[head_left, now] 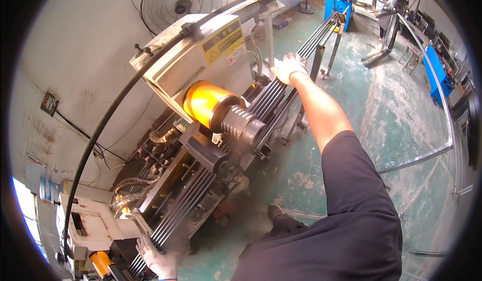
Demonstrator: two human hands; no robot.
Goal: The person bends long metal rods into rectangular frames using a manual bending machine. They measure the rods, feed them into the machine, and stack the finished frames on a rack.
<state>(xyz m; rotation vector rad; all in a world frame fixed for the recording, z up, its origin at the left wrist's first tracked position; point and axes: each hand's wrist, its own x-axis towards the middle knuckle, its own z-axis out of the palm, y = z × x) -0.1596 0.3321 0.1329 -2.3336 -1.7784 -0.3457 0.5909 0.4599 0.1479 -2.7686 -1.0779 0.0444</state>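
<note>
Several long, thin metal bars (183, 208) lie side by side on a slant through a machine, from the lower left toward the upper right. At the lower left my left hand (158, 261), in a whitish work glove, is closed over the bars with its fingers across them. My right arm reaches far forward; my right hand (290, 68), also gloved, grips the same bars beyond the machine head. Its palm side is hidden. Between my hands stand an orange cylinder (208, 103) and a ribbed dark metal part (244, 125), close over the bars.
A cream machine housing (186, 60) with yellow warning labels rises at the left, and a black hose (118, 98) arcs past it. A large fan (183, 5) stands behind. Metal frames (416, 159) lie on the green floor at right. Another person (390, 5) is far off.
</note>
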